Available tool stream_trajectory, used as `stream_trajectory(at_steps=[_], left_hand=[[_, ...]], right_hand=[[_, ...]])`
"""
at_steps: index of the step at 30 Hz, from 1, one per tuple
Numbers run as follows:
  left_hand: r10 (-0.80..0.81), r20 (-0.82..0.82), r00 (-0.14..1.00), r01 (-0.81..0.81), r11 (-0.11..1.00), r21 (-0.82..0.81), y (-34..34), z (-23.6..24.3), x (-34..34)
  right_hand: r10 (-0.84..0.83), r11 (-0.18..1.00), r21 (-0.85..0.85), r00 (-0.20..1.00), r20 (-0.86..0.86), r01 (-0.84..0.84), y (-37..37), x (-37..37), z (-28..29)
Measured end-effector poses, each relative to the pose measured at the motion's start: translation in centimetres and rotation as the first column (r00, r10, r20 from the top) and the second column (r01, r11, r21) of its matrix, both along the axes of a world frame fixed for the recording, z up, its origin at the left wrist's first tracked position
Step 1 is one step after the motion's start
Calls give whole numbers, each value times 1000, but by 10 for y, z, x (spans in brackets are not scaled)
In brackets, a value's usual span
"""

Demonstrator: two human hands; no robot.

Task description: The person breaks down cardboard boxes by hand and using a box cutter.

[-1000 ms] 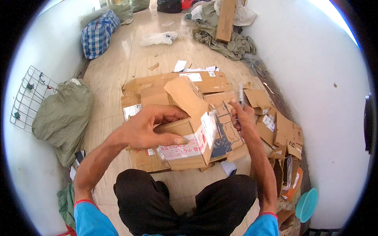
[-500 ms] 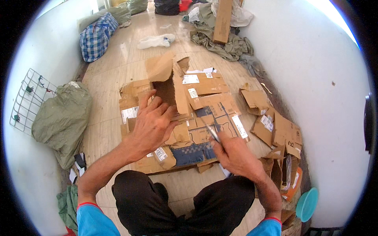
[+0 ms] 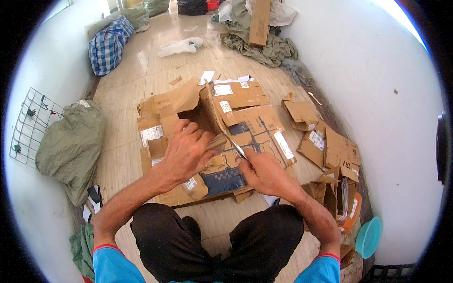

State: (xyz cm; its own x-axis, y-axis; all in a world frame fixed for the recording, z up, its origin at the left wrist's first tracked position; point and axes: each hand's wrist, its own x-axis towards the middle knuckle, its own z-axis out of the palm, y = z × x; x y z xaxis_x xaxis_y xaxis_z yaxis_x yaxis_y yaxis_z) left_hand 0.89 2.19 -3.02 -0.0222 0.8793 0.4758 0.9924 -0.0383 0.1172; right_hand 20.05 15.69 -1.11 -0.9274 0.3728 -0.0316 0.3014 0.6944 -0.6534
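Observation:
My left hand (image 3: 188,150) is closed on the near edge of an open, torn cardboard box (image 3: 204,114), whose dark inside faces up. In my right hand (image 3: 265,172) is a knife (image 3: 238,149) with a pale handle. Its thin blade points up and left and meets the box's near right edge, close to my left fingers. Beneath the box lie flattened cardboard sheets (image 3: 255,104) with white labels, one printed in dark blue. My left fingertips are partly hidden behind the cardboard.
Cut cardboard pieces (image 3: 340,153) are heaped along the right wall, near a teal basin (image 3: 368,237). On the left are a grey-green sack (image 3: 71,148), a wire rack (image 3: 29,125) and a checked bag (image 3: 109,45). A long carton (image 3: 259,23) stands on crumpled cloth ahead.
My right hand has moved left and up, bringing the knife blade from over the flat sheets to the box edge. The box has tilted, and its far flap has dropped lower.

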Motion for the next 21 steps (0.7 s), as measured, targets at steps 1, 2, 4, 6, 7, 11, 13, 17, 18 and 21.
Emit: stream_trajectory(at_steps=[1,2,4,6,7,11,13,17,18,21], left_hand=[[-9,-3,1000,9,1000,27,1,0,1],[-17,-7,1000,18,998,55,3,0,3],[-30,-7,1000,31,995,93,3,0,3],[-45,4,999,44,992,121,5,-2,1],[-44,13,999,42,991,127,7,-4,2],[-47,25,999,43,988,148,12,-10,4],[-50,27,998,46,988,148,13,-10,3],[-56,45,997,49,988,148,14,-11,3],[-63,53,997,54,987,152,13,-13,3],[-61,-21,998,63,990,129,14,-13,1]], right_hand=[[-19,999,-49,1000,16,20,1,0,0],[-13,997,-74,1000,3,13,2,-1,-2],[-3,992,-126,1000,-24,0,4,-2,-7],[-10,984,-179,999,-39,3,4,-3,-8],[-18,981,-194,999,-34,11,5,-3,-8],[-47,962,-269,999,19,50,4,-4,-10],[-63,930,-358,996,66,82,-1,-5,0],[-49,955,-292,999,12,50,0,-2,-7],[-70,930,-357,996,57,86,-5,-1,2],[-66,971,-229,998,1,65,-3,-2,-9]])
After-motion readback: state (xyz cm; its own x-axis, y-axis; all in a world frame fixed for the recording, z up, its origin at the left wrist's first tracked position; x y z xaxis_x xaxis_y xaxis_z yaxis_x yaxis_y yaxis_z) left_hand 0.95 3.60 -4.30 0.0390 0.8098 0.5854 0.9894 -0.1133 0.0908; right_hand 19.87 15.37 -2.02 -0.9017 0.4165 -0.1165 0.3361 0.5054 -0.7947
